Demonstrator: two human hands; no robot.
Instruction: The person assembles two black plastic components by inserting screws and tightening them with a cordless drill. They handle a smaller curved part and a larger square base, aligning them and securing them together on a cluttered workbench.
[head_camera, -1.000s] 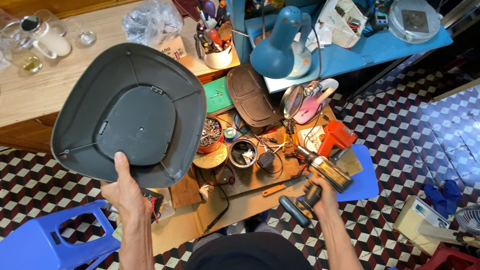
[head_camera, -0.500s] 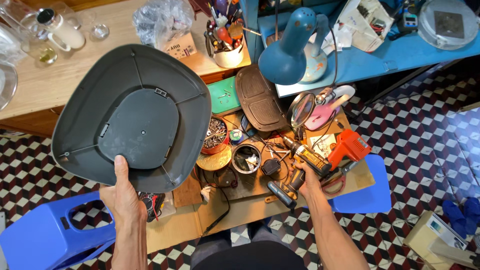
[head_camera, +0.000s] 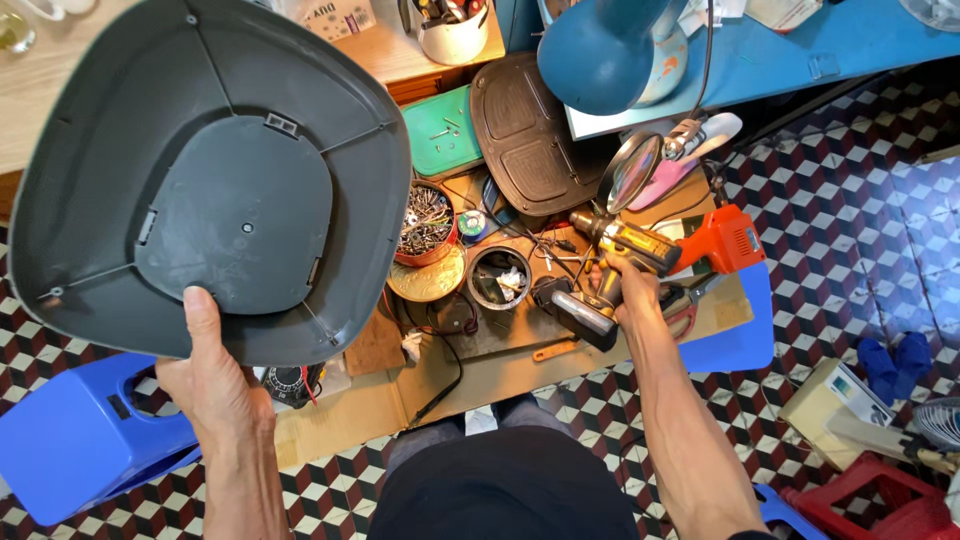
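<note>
The grey plastic cover (head_camera: 215, 170) fills the upper left of the frame; its top edge is cut off by the frame border, and it hides most of the wooden counter (head_camera: 40, 90) behind it. The fingers of the left hand (head_camera: 215, 385) lie behind the cover and cannot be made out. Only the thumb shows, pressed flat on the inner face near the lower rim, so the hand pinches the rim between thumb and hidden fingers. The cover is a rounded, roughly triangular shell, dark grey, with a raised inner panel, radial ribs, small clips and a central hole.

At centre right, the right hand (head_camera: 625, 295) is wrapped closed around the grip of a yellow and black cordless drill (head_camera: 610, 270). The fingers curl under the handle and are partly hidden by it. The drill's battery base points lower left, and its nose is lost among clutter on the low workbench (head_camera: 480, 370).

Nearby sit a round tin of screws (head_camera: 427, 222), a magnifying glass (head_camera: 633, 170), an orange tool (head_camera: 725, 238) and a blue desk lamp (head_camera: 610, 50), cut off at the top.
</note>
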